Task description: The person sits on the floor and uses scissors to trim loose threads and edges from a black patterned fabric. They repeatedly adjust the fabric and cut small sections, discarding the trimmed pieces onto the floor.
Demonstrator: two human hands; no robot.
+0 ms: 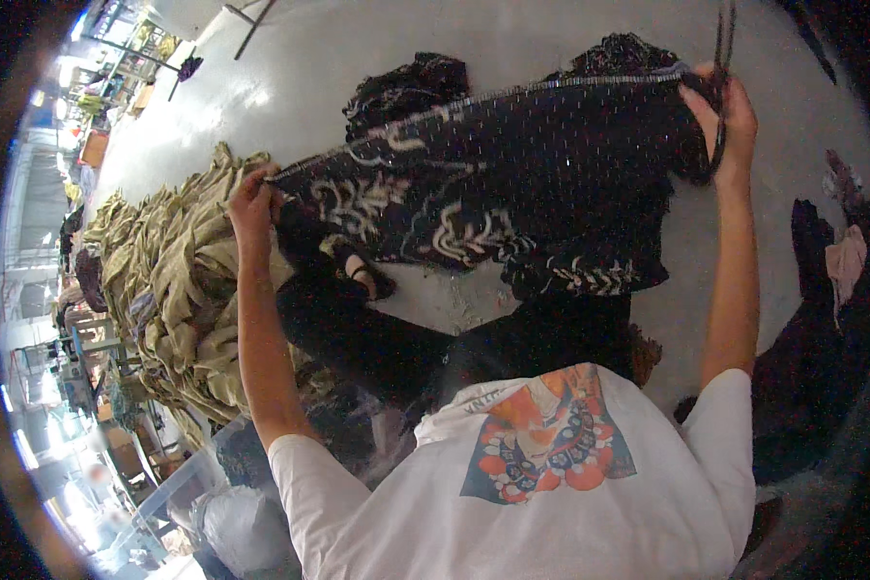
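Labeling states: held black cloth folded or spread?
Mostly spread: the cloth stretches between left hand and right hand, pale pattern showing.

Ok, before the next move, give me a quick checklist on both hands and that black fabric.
1. Left hand gripping the black patterned fabric: ok, at one end.
2. Right hand gripping it: ok, at the opposite end.
3. Upper edge spread between the hands: ok.
4. Floor beyond the fabric free of garments: not ok, a dark bundle lies there.
5. Fabric's far face free of flaws: cannot tell, it is turned away.
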